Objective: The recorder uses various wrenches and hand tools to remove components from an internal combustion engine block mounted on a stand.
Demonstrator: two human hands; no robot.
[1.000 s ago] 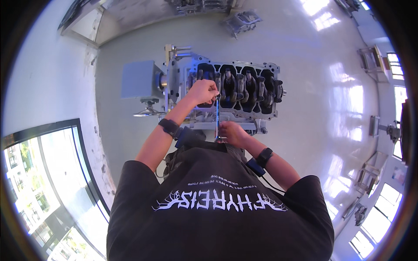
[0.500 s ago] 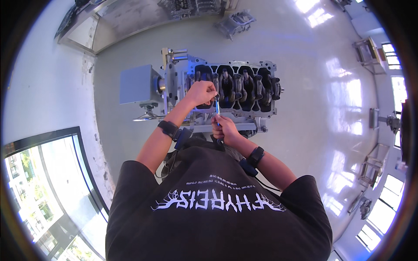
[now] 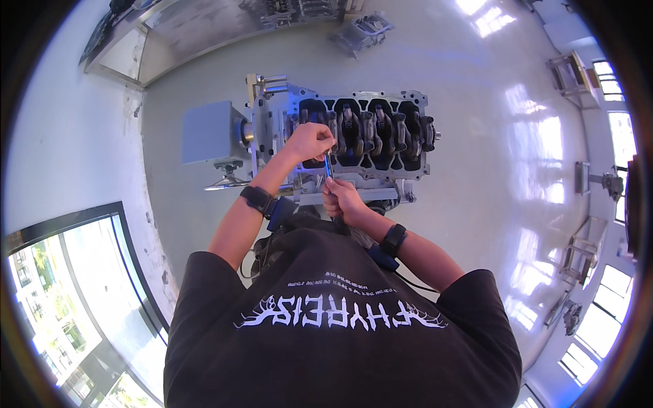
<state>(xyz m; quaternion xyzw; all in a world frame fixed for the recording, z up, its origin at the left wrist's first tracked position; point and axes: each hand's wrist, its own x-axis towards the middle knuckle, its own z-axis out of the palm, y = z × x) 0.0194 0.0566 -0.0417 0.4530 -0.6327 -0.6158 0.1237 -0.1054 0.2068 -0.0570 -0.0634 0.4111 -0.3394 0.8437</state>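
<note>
An engine block (image 3: pixel 401 166) lies before me with its open side up and the crankshaft (image 3: pixel 369 136) showing in its bays. My right hand (image 3: pixel 343 200) is wrapped round the handle of a slim, shiny ratchet wrench (image 3: pixel 328 165), which points away from me over the block's near edge. At the wrench's far end, my left hand (image 3: pixel 311 141) is closed in a pinch above the leftmost bays. Whatever its fingertips grip there is too small and covered to make out. The wrench's head is partly hidden by those fingers.
The block is mounted on a stand with a grey box (image 3: pixel 208 132) and a handwheel (image 3: pixel 229 184) at left. A metal workbench (image 3: pixel 204 37) with engine parts runs along the far left. Another engine casting (image 3: pixel 364 34) stands on the floor beyond. Further stands (image 3: pixel 575 78) line the right wall.
The right hand and the wrench have shifted slightly left and away from me. The left hand has moved a little left too, still pinched near the wrench's head. The whole view has shifted slightly.
</note>
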